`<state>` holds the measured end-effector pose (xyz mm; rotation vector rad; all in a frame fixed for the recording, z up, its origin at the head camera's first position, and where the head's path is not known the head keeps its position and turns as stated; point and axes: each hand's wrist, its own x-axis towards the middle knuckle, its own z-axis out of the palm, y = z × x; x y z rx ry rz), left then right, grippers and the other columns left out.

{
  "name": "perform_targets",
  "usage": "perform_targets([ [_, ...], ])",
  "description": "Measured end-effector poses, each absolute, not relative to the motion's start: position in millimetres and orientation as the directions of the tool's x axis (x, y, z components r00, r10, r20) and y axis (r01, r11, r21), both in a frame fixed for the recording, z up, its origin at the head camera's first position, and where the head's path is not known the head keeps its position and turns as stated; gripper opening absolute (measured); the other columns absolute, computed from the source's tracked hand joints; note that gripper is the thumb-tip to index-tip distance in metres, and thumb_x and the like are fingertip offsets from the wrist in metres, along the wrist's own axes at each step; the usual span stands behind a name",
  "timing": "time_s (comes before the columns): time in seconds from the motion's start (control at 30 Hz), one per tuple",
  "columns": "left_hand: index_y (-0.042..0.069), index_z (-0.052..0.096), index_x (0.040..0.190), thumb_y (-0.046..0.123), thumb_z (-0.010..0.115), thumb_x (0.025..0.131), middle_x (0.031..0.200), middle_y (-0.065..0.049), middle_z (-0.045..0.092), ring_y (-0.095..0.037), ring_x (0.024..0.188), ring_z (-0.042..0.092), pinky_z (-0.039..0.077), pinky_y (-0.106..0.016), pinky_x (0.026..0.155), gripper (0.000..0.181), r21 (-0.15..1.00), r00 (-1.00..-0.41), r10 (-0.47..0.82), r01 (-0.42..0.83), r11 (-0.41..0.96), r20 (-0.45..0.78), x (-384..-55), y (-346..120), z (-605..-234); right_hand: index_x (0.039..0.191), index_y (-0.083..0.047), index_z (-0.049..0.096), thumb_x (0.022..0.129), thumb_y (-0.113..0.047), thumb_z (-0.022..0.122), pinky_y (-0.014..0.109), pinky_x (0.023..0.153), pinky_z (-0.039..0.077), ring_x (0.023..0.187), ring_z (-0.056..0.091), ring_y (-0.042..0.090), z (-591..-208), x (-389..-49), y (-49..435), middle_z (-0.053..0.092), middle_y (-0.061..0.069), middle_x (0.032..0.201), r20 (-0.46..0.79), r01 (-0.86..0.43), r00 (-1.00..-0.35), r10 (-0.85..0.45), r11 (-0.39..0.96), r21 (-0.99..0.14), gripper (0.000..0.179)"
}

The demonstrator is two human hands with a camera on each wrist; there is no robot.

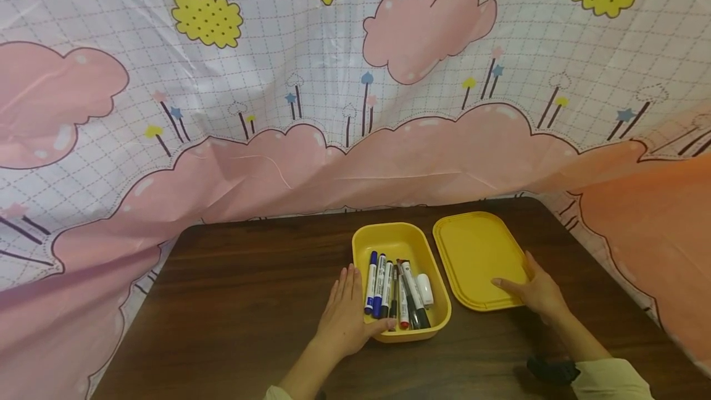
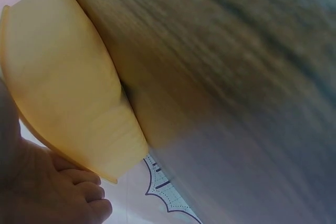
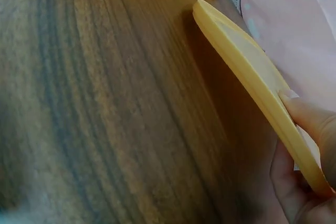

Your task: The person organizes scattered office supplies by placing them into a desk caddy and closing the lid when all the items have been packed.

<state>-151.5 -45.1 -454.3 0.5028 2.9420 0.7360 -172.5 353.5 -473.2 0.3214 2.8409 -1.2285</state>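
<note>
A yellow plastic box [image 1: 394, 236] stands on the table with several pens and markers inside. Among them are blue-capped markers [image 1: 371, 283], a red-tipped marker [image 1: 403, 306], a black-capped marker [image 1: 412, 284] and a rounded white item [image 1: 424, 290]. My left hand [image 1: 345, 325] rests against the box's left side, fingers straight along the rim and thumb over the near edge. To the right, my right hand [image 1: 537, 292] pinches a flat yellow lid [image 1: 478, 255], thumb on top and fingers underneath. In the right wrist view the lid [image 3: 252, 82] is tilted, with shadow beneath it.
The dark wood-grain table [image 1: 261, 289] extends to the left of the box. Behind it hangs a patterned cloth [image 1: 311, 178] with pink clouds, meeting the table's back edge. A dark band [image 1: 552, 370] is at the right wrist, beside the pale sleeve [image 1: 611, 380].
</note>
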Motion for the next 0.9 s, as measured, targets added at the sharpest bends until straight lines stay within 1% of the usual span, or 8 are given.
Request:
perform_targets([
  [0.07,0.000,0.012,0.154,0.074,0.059,0.077,0.162,-0.017,0.003,-0.033,0.151,0.004,0.012,-0.048,0.123,0.116,0.465,-0.943,0.332,0.300,0.833,0.014,-151.1,-44.8,-455.1,0.152,-0.004,-0.011,0.081,-0.052,0.072,0.067,0.112,0.016,0.141,0.009,0.055,-471.9,-171.4,352.2,0.004,0.035,0.155,-0.082,0.186,-0.979,0.187,0.660,-0.727,0.120],
  [0.23,0.000,0.011,0.154,0.074,0.058,0.078,0.162,-0.017,0.003,-0.033,0.151,0.004,0.012,-0.048,0.123,0.116,0.455,-0.942,0.336,0.303,0.837,0.010,-150.0,-44.7,-456.0,0.153,-0.004,-0.007,0.084,-0.046,0.071,0.066,0.111,0.017,0.141,0.012,0.055,-460.3,-170.1,346.3,0.007,0.035,0.154,0.014,0.119,-0.981,0.194,0.657,-0.745,0.112],
  [0.4,0.000,0.012,0.154,0.073,0.059,0.078,0.162,-0.018,0.004,-0.033,0.151,0.003,0.012,-0.048,0.123,0.115,0.459,-0.943,0.332,0.303,0.835,0.018,-149.4,-45.4,-454.1,0.154,-0.004,-0.004,0.088,-0.042,0.069,0.066,0.109,0.022,0.139,0.019,0.056,-442.0,-169.5,336.4,0.011,0.036,0.153,0.065,0.082,-0.981,0.185,0.689,-0.720,0.106],
  [0.5,0.000,0.011,0.154,0.074,0.058,0.078,0.163,-0.017,0.003,-0.032,0.151,0.003,0.011,-0.048,0.123,0.116,0.456,-0.943,0.332,0.302,0.837,0.015,-149.8,-45.3,-453.8,0.154,-0.005,-0.003,0.088,-0.039,0.069,0.067,0.107,0.025,0.137,0.022,0.057,-433.7,-166.0,329.2,0.014,0.036,0.153,0.084,0.074,-0.978,0.189,0.701,-0.709,0.103],
  [0.57,0.001,0.011,0.154,0.075,0.057,0.077,0.163,-0.016,0.002,-0.032,0.152,0.002,0.010,-0.048,0.123,0.116,0.457,-0.944,0.330,0.297,0.838,0.008,-150.0,-45.0,-454.2,0.155,-0.005,0.000,0.088,-0.037,0.070,0.067,0.105,0.028,0.134,0.027,0.058,-430.0,-162.7,324.6,0.019,0.036,0.152,0.119,0.062,-0.973,0.196,0.724,-0.687,0.102],
  [0.7,0.000,0.011,0.154,0.074,0.058,0.077,0.163,-0.017,0.002,-0.032,0.152,0.002,0.011,-0.048,0.123,0.116,0.466,-0.944,0.330,0.296,0.834,0.009,-150.0,-45.0,-454.9,0.155,-0.003,0.008,0.086,-0.027,0.073,0.066,0.096,0.038,0.123,0.041,0.058,-423.0,-156.5,315.5,0.032,0.038,0.145,0.260,-0.012,-0.946,0.194,0.781,-0.624,0.098],
  [0.8,0.000,0.011,0.154,0.074,0.058,0.078,0.163,-0.017,0.002,-0.032,0.152,0.002,0.011,-0.048,0.123,0.116,0.469,-0.944,0.331,0.297,0.832,0.011,-150.3,-45.0,-455.3,0.154,-0.004,0.015,0.083,-0.019,0.076,0.065,0.088,0.043,0.114,0.049,0.058,-414.9,-153.0,308.1,0.040,0.039,0.140,0.362,-0.080,-0.917,0.170,0.809,-0.583,0.095],
  [0.9,0.001,0.010,0.154,0.075,0.057,0.078,0.163,-0.016,0.001,-0.032,0.152,0.002,0.010,-0.048,0.123,0.116,0.463,-0.944,0.331,0.297,0.835,0.008,-151.0,-44.5,-455.1,0.154,-0.006,0.018,0.080,-0.011,0.076,0.065,0.085,0.043,0.110,0.052,0.057,-402.7,-149.5,299.1,0.044,0.039,0.138,0.424,-0.133,-0.895,0.140,0.824,-0.551,0.094],
])
